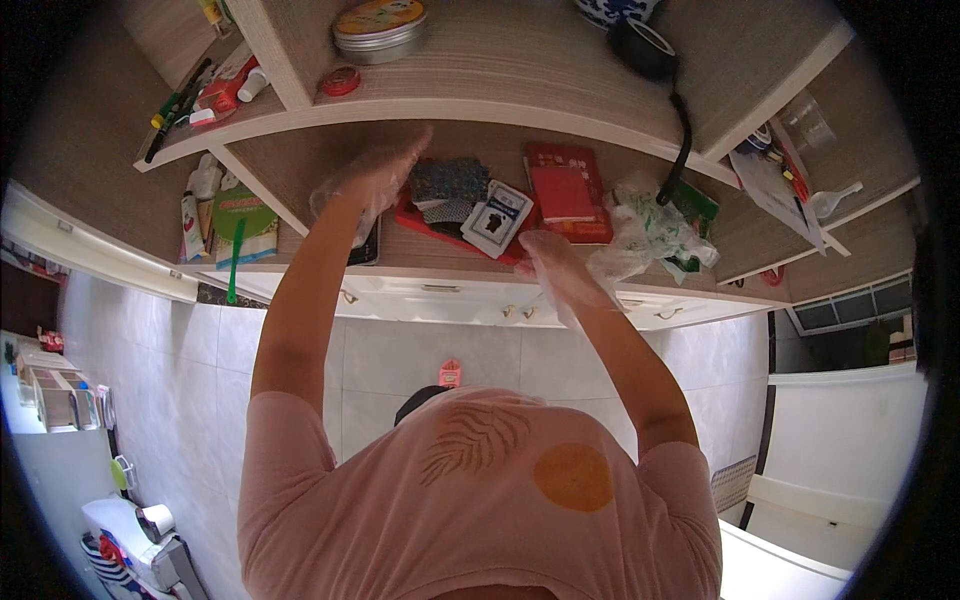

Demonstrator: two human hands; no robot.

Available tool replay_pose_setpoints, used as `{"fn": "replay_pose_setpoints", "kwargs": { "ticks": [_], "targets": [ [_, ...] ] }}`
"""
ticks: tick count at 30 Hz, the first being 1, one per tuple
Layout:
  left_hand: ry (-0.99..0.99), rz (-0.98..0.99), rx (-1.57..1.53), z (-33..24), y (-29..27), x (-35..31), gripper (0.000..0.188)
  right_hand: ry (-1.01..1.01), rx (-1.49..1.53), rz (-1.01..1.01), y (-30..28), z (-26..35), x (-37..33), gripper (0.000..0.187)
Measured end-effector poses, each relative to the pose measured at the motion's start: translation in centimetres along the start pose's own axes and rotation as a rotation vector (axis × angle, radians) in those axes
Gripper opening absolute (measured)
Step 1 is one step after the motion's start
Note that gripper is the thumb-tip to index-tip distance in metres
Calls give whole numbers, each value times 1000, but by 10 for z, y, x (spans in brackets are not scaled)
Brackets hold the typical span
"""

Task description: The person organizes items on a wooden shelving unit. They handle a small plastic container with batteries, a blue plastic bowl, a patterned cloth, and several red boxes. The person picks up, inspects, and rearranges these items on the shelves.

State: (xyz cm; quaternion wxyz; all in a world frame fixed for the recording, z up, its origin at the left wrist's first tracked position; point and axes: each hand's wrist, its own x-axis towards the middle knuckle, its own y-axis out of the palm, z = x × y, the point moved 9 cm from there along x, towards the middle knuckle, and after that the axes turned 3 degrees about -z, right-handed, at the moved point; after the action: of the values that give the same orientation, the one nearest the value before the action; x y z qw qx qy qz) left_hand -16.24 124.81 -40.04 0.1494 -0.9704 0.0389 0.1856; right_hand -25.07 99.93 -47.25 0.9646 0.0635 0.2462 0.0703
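Note:
My left hand (pixel 385 170), in a clear plastic glove, reaches into the shelf compartment with its fingers stretched out and nothing visible in them. Right of it lies a shallow red tray (pixel 408 215) holding dark patterned cloth pieces (pixel 448 180) and a deck of playing cards (pixel 497 218) in a blue-and-white case. My right hand (pixel 556 265), also gloved, has its fingers closed on the tray's near right corner. Behind that hand rest red booklets (pixel 566 195), one upon another. A dark flat object (pixel 368 245) is partly hidden under my left wrist.
Crumpled clear plastic bags (pixel 645 230) lie right of the booklets. Above are a round tin (pixel 380 28), a red roll (pixel 341 81) and a black strap (pixel 682 130) hanging over the shelf edge. A green fan (pixel 240 215) sits in the left compartment. White drawers (pixel 430 300) stand below.

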Motion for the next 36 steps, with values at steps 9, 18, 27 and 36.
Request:
{"fn": "replay_pose_setpoints", "kwargs": {
  "ticks": [9,18,27,36],
  "targets": [
    [147,-103,139,1,-29,-25,55,-622,-1234,-200,5,103,-17,42],
    [-236,169,-392,30,1,-24,50,-296,-1275,85,88,133,56,54],
    [-429,133,-483,71,31,-18,55,-43,-790,448,111,117,78,55],
    [-389,147,-534,84,41,-7,61,115,-690,449,118,96,95,72]
  ]
}}
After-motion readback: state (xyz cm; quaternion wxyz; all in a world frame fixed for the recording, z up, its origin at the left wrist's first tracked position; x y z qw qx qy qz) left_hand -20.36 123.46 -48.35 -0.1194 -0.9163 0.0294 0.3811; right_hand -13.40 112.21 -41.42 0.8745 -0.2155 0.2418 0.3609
